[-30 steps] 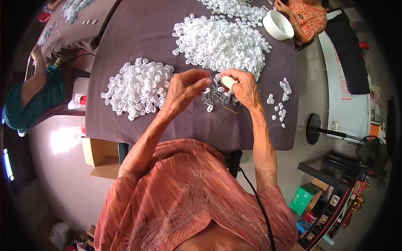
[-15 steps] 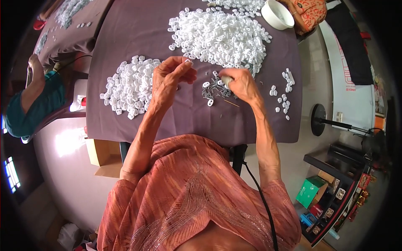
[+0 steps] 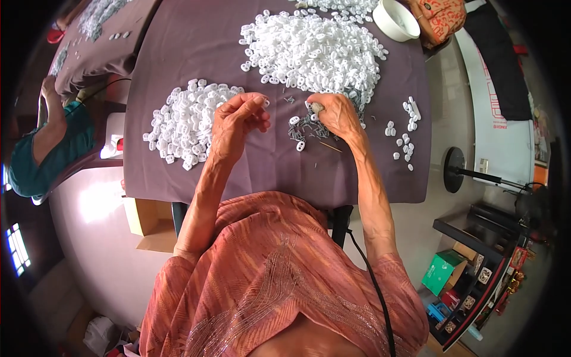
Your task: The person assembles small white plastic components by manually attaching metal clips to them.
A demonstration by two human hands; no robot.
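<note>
"Straight ahead on the surface [image 3: 273, 172], what lay nearest?"

"Scattered grey bits [image 3: 303, 128], with one thin stick [image 3: 331, 146] on their near side."

"And the left hand [image 3: 231, 124]?"

"It pinched a small white piece [image 3: 266, 103] at its fingertips, near the smaller white pile [image 3: 183, 124]."

"The right hand [image 3: 336, 115]?"

"It was curled by the grey bits, with a pale thing [image 3: 317, 107] at its fingers; whether it gripped that, I couldn't tell."

"Farther off?"

"A bigger white pile [image 3: 309, 52] lay there, and a white bowl [image 3: 390, 31] stood beyond it, to the right."
</note>
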